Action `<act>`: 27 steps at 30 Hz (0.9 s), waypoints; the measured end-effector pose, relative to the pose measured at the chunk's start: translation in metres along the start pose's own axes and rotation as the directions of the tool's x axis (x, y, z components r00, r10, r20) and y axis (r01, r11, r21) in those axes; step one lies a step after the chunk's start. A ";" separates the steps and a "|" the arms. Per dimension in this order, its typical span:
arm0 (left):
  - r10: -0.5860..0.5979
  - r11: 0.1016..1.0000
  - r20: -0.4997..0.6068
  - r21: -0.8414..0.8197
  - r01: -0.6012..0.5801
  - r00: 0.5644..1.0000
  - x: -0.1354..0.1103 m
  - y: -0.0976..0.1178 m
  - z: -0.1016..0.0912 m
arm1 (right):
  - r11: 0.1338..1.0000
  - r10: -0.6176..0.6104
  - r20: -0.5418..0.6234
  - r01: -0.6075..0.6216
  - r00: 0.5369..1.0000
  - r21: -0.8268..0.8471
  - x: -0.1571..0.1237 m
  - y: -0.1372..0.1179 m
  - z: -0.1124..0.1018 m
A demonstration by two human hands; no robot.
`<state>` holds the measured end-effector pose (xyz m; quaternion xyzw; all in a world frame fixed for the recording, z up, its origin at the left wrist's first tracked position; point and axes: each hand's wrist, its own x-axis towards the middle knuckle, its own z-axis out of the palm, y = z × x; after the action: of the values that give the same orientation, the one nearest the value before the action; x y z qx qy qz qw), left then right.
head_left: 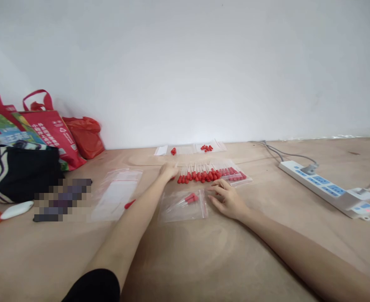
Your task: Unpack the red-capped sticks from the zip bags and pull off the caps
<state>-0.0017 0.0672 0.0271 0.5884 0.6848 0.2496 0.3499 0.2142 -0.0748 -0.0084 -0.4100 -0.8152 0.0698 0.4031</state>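
Note:
My left hand [168,171] reaches to the left end of a row of clear droppers with red bulbs [200,173]. Its fingers look closed on a dropper, whose red bulb [172,178] peeks out below them; the rest is hidden. My right hand [228,199] rests palm down, fingers apart and loosely bent, holding nothing. Close to its fingertips lies a clear zip bag [169,214] containing a few red-bulbed droppers [189,198]. Another red bulb [130,204] shows beside my left forearm, on flat zip bags [117,193].
Bagged droppers [236,177] lie at the row's right end. Along the wall are more bags with red bulbs [206,148]. A white power strip [326,186] with plugged cables stands right. Shopping bags [53,130], a black cloth bag [24,172] and a blurred-out object [63,200] occupy the left.

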 end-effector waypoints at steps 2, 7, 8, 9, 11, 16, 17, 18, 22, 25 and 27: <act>0.032 0.987 -0.074 0.162 -0.020 0.997 -0.003 -0.001 0.001 | 1.000 0.012 0.009 -0.012 1.000 -0.003 0.000 0.001 0.001; 0.101 0.905 -0.132 0.425 -0.036 0.986 -0.011 0.003 0.003 | 1.000 0.013 -0.002 -0.013 1.000 -0.003 -0.001 0.005 0.001; 0.116 0.886 -0.130 0.461 -0.044 0.985 -0.013 0.004 0.003 | 1.000 0.010 -0.006 -0.010 1.000 -0.003 -0.001 0.005 0.001; 0.133 0.868 -0.124 0.493 -0.055 0.983 -0.015 0.005 0.003 | 1.000 0.008 -0.009 -0.008 1.000 -0.004 -0.001 0.005 0.001; 0.173 0.833 -0.106 0.546 -0.088 0.979 -0.018 0.004 -0.001 | 1.000 0.010 -0.011 -0.010 1.000 -0.010 -0.001 0.005 0.002; 0.279 0.756 -0.027 0.623 -0.202 0.960 -0.023 -0.012 -0.045 | 1.000 0.023 0.005 -0.023 1.000 -0.012 -0.002 0.004 0.001; 0.295 0.745 0.010 0.624 -0.236 0.956 -0.023 -0.018 -0.059 | 1.000 0.023 0.006 -0.023 1.000 -0.013 -0.002 0.004 0.001; 0.305 0.737 0.052 0.619 -0.270 0.951 -0.024 -0.026 -0.073 | 1.000 0.021 0.009 -0.021 1.000 -0.013 -0.002 0.005 0.002; 0.220 0.707 0.312 0.602 -0.371 0.924 -0.025 -0.059 -0.120 | 1.000 0.008 0.013 -0.008 1.000 -0.010 -0.002 0.007 0.003; 0.177 0.714 0.373 0.589 -0.379 0.911 -0.024 -0.076 -0.133 | 1.000 0.010 0.029 -0.010 1.000 -0.002 -0.002 0.008 0.003; 0.201 0.718 0.393 0.564 -0.408 0.897 -0.021 -0.079 -0.133 | 1.000 0.015 0.037 -0.015 0.999 -0.003 -0.002 0.007 0.003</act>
<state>-0.1531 0.0416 0.0551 0.8081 0.5580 -0.0346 0.1855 0.2171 -0.0705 -0.0146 -0.4152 -0.8197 0.0792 0.3866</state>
